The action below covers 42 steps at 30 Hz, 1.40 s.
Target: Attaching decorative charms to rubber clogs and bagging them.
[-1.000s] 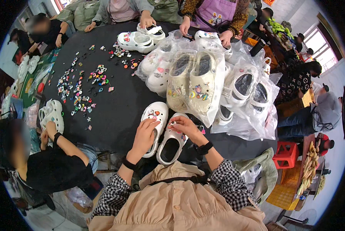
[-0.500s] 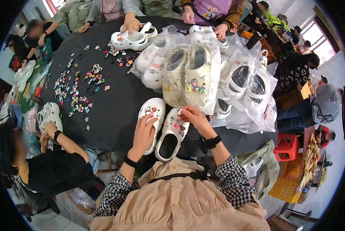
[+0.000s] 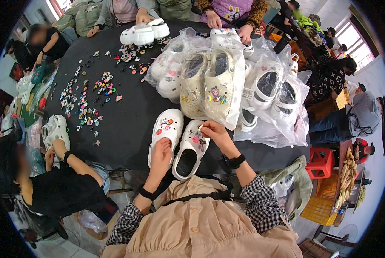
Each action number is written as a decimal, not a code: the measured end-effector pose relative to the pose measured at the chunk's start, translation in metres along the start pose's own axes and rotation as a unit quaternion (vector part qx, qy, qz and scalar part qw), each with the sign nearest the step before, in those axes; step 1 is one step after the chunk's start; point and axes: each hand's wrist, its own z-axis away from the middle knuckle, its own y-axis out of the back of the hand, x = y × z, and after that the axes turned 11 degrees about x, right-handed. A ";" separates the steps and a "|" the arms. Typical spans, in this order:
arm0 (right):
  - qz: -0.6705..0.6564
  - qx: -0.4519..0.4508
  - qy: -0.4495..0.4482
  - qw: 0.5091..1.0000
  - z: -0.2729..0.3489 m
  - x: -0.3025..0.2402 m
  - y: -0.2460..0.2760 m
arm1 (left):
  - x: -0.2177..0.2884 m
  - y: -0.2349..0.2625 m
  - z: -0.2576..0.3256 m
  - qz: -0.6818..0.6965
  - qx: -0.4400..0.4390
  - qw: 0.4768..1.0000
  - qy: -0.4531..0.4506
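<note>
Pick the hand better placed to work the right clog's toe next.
Right, likely: the right hand pinches a white bit by the right clog's toe; the left hand is at the left clog.

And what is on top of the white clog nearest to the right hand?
On the white clog sit colourful charms. The right hand covers part of the toe; anything beneath cannot be seen.

Since a second ago, the left hand [image 3: 159, 154] has slid toward the 6 o'clock end of the left shoe [image 3: 174, 117], baring a pink charm [image 3: 167, 127] and a red one [image 3: 159, 132]; the right hand [image 3: 217, 135] has shifted to the right shoe's [image 3: 191, 145] 1 o'clock edge, a small white piece [image 3: 200, 127] now showing at its fingertips; at 11 o'clock, a co-worker's white clogs [image 3: 137, 36] have tipped over.
</note>
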 end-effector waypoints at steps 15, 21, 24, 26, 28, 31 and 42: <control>0.061 0.002 0.088 0.994 -0.007 0.002 -0.028 | 0.007 -0.004 -0.002 0.080 -0.002 0.973 0.215; 0.156 -0.028 0.177 0.971 -0.013 0.008 -0.052 | 0.002 -0.020 -0.011 0.068 0.001 0.989 0.129; 0.187 -0.030 0.195 0.962 -0.019 0.019 -0.056 | -0.005 -0.037 -0.008 0.026 0.089 0.993 0.067; 0.205 -0.026 0.197 0.958 -0.021 0.022 -0.059 | -0.011 -0.046 -0.010 0.040 0.130 0.990 0.047; 0.224 -0.022 0.195 0.954 -0.021 0.020 -0.056 | -0.003 -0.051 -0.013 0.067 0.172 0.977 0.110; 0.145 0.000 0.051 0.988 -0.020 0.008 -0.051 | -0.011 -0.044 -0.013 0.090 0.166 0.976 0.106; 0.050 -0.048 0.046 0.996 -0.013 -0.013 -0.056 | 0.021 0.017 -0.029 0.250 0.094 0.934 0.238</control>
